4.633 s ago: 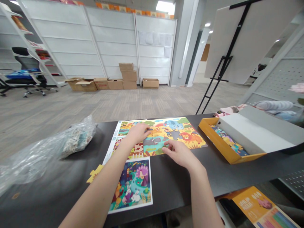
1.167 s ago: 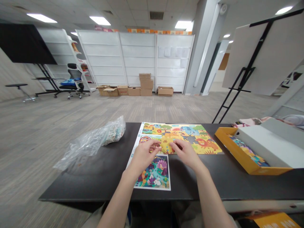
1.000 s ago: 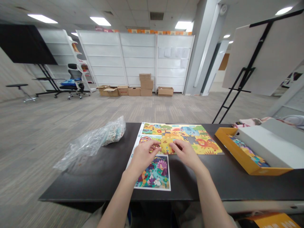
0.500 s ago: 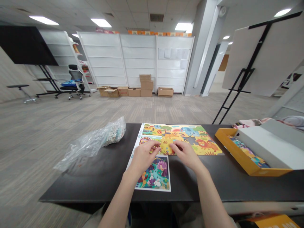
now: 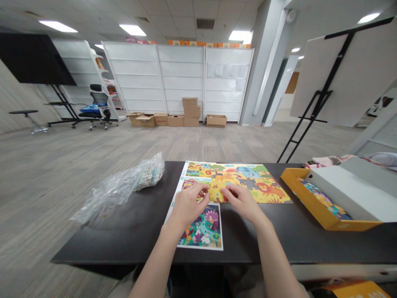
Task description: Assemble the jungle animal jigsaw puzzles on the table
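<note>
Two hands (image 5: 217, 203), one puzzle (image 5: 248, 182), one bag (image 5: 124, 188).

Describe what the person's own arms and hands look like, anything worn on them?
Both forearms are bare up to the picture's bottom edge: no sleeves, gloves, watch or rings show. The left hand and right hand are bare too, with short nails as far as can be told.

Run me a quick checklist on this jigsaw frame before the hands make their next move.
1. Both hands on the puzzle: ok; left hand and right hand rest at the near edge of the assembled puzzle.
2. Piece between the fingers: cannot tell.
3. Gap in the puzzle: not ok, a grey hole remains.
4. Picture sheet flat: ok.
5. Plastic bag apart from the hands: ok.
6. Orange box on the table: ok.
</note>
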A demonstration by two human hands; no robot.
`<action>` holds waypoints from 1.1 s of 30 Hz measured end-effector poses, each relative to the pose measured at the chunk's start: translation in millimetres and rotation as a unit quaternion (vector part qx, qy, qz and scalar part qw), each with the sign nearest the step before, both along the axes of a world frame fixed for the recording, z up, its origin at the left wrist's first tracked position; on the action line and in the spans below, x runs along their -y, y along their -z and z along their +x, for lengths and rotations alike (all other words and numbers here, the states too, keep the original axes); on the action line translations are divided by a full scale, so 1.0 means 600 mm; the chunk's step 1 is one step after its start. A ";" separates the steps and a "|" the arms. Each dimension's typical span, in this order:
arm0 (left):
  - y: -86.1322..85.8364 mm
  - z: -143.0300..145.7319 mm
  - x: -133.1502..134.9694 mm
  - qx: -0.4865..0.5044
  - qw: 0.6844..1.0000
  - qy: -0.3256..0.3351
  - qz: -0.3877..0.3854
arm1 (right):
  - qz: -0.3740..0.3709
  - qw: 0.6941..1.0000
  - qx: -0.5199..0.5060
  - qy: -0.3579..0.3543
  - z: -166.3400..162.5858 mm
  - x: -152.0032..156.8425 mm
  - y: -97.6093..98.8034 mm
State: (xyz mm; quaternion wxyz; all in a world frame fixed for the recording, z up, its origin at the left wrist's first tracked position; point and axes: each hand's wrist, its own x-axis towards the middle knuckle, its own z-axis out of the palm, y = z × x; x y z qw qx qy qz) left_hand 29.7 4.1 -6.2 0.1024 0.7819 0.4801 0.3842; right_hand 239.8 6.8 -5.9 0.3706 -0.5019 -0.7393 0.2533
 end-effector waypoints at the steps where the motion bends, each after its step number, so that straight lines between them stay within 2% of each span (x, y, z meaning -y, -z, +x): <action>1: -0.001 0.001 0.000 -0.001 1.000 -0.002 0.000 | -0.001 1.000 0.000 -0.001 0.000 0.000 0.000; 12: 0.003 0.003 0.001 0.016 1.000 0.003 0.006 | 0.011 1.000 -0.003 0.002 0.000 0.000 0.000; 17: 0.010 0.012 -0.005 0.097 0.994 0.019 -0.038 | 0.013 0.999 -0.036 0.024 0.002 -0.004 0.007; 20: 0.011 0.016 -0.009 0.182 0.977 0.043 -0.101 | 0.015 0.997 -0.057 0.040 0.005 -0.006 0.010; 25: 0.009 0.019 -0.013 0.294 0.931 0.080 -0.201 | 0.011 0.997 -0.067 0.040 0.005 -0.003 0.005; 29: 0.008 0.019 -0.016 0.329 0.913 0.073 -0.230 | 0.010 0.997 -0.071 0.038 0.004 -0.003 0.003; 33: 0.008 0.015 -0.020 0.350 0.905 0.054 -0.237 | -0.014 0.992 -0.119 0.040 0.003 -0.003 0.005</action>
